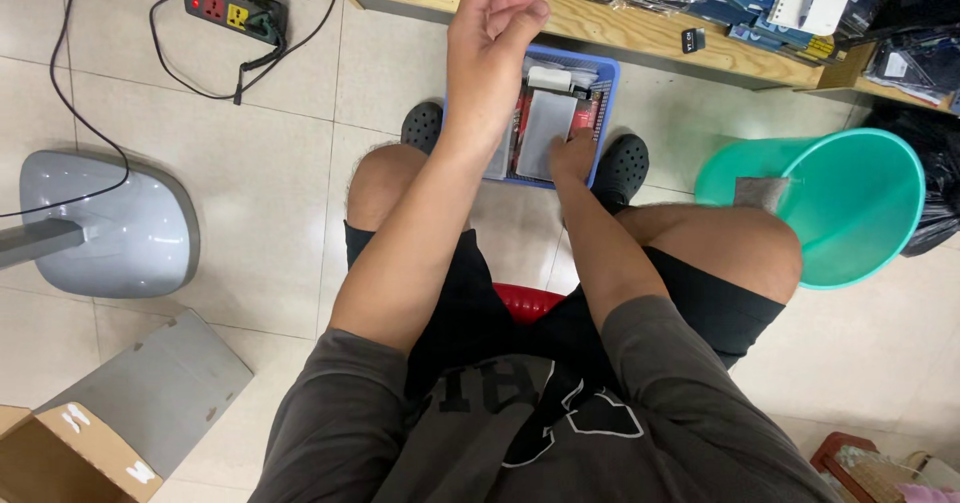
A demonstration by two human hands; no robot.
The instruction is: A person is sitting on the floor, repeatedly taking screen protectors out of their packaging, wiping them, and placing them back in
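**Right hand down in the blue basket, left hand raised empty**

A flat grey rectangular packet (547, 135) lay in the blue plastic basket (606, 93), which sat on the tiled floor between the person's black clogs. The right hand (572, 155) rested on the packet's near edge, fingers pressed down on it; whether they had closed around it I could not tell. A clean lift would probably call for a thumb slipped under that edge. Above the basket, the left hand (492, 25) hung raised, fingers loosely curled, holding nothing. Right of the basket stood a green plastic bucket (860, 203).
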